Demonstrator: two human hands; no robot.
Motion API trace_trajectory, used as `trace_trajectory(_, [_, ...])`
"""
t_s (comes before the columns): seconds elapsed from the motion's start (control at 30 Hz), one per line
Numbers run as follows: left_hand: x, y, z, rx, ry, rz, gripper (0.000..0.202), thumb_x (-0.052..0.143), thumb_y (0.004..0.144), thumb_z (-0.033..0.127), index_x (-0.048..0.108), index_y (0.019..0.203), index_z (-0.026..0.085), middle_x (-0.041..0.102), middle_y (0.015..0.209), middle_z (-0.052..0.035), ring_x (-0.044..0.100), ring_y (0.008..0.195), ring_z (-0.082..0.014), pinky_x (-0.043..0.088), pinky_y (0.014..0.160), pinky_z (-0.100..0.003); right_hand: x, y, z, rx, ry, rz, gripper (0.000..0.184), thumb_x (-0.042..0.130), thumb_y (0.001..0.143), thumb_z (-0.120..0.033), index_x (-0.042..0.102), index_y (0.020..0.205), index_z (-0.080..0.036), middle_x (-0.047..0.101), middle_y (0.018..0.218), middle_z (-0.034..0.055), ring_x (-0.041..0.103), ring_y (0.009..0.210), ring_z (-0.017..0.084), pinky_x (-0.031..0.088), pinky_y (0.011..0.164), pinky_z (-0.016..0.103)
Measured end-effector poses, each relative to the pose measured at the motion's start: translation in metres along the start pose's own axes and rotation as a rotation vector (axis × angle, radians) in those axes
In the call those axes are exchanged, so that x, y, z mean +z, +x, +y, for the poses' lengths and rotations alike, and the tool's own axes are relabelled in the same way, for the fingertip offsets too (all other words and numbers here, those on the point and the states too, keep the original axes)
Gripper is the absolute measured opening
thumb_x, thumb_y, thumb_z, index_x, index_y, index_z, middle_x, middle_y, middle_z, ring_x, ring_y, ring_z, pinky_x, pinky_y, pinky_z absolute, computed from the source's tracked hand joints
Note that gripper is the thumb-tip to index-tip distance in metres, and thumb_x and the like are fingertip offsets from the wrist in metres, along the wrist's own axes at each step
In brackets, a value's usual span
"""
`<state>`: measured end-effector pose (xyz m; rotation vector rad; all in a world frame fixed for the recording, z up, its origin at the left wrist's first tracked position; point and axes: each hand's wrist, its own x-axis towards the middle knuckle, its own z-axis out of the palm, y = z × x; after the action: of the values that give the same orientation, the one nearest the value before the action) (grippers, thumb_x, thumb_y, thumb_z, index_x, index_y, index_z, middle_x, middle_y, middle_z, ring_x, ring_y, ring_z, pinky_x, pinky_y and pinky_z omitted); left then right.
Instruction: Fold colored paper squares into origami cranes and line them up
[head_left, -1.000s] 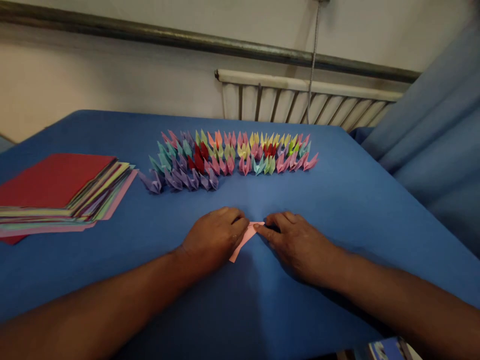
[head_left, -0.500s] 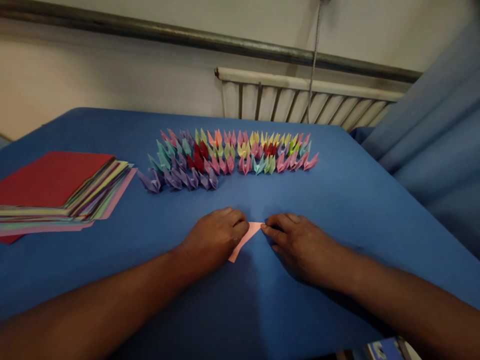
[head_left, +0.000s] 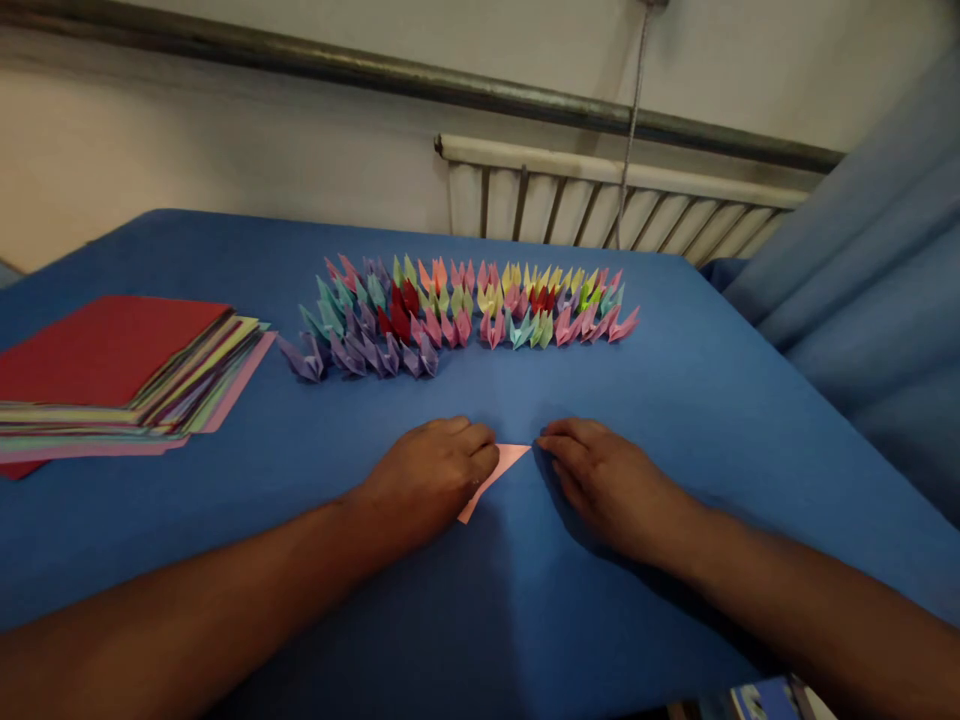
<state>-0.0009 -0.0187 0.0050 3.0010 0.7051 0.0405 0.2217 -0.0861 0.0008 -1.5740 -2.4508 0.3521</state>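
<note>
A small folded piece of pink origami paper (head_left: 510, 462) lies on the blue table, tapering to a point on the right. My left hand (head_left: 435, 470) is closed over its left part and hides that end, with the fingers curled down on it. Just off the pointed tip is my right hand (head_left: 600, 475), its fingers drawn together and apparently holding nothing. A narrow gap separates those fingertips from the paper. Beyond both hands stand rows of folded paper cranes (head_left: 491, 328) in purple, pink, red, yellow, green and blue.
At the left lies a stack of coloured paper sheets (head_left: 120, 350), red on top. The blue table surface (head_left: 720, 400) reaches back to a radiator (head_left: 570, 195) and a wall pipe (head_left: 375, 75). A blue curtain (head_left: 870, 270) hangs along the right. A cord (head_left: 632, 120) dangles at the back.
My right hand has drawn slightly to the right, off the paper's pointed tip. The left hand keeps its hold on the paper. The view has shifted a little.
</note>
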Motion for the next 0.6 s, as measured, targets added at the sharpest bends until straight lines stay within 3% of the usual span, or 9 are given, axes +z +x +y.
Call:
trace_trajectory(0.1, [0.001, 0.000, 0.000, 0.007, 0.030, 0.015, 0.015, 0.049, 0.090, 0.016, 0.064, 0.093, 0.016, 0.064, 0.095, -0.0056, 0.056, 0.083, -0.0198, 0.045, 0.073, -0.033, 0.011, 0.003, -0.003, 0.001, -0.033, 0.069, 0.046, 0.044, 0.095, -0.030, 0.046, 0.138, -0.013, 0.047, 0.140, 0.0173, 0.046, 0.125, 0.028, 0.042, 0.102, 0.045])
trace_trajectory(0.23, [0.005, -0.001, 0.000, 0.039, 0.051, 0.060, 0.015, 0.052, 0.089, 0.017, 0.064, 0.099, 0.014, 0.064, 0.092, -0.0066, 0.057, 0.082, -0.0208, 0.046, 0.072, -0.034, 0.023, 0.005, -0.011, -0.049, -0.093, 0.022, 0.061, 0.049, 0.093, -0.045, 0.036, 0.146, -0.020, 0.027, 0.154, 0.0176, 0.029, 0.138, 0.035, 0.035, 0.104, 0.055])
trace_trajectory(0.47, [0.001, -0.001, 0.001, 0.002, 0.020, 0.010, 0.012, 0.053, 0.088, 0.017, 0.064, 0.091, 0.014, 0.064, 0.092, -0.0075, 0.056, 0.081, -0.0207, 0.046, 0.071, -0.034, 0.018, -0.001, -0.023, 0.010, -0.198, -0.043, 0.058, 0.045, 0.094, -0.044, 0.044, 0.141, -0.010, 0.032, 0.153, 0.0175, 0.033, 0.137, 0.034, 0.035, 0.105, 0.052])
trace_trajectory(0.6, [0.000, -0.004, 0.001, -0.008, -0.039, 0.015, 0.010, 0.055, 0.086, 0.013, 0.062, 0.092, 0.014, 0.064, 0.094, -0.0075, 0.055, 0.082, -0.0208, 0.046, 0.070, -0.033, 0.017, -0.006, -0.021, 0.059, -0.265, -0.049, 0.062, 0.045, 0.093, -0.046, 0.046, 0.138, -0.003, 0.037, 0.148, 0.0231, 0.038, 0.133, 0.037, 0.039, 0.101, 0.054])
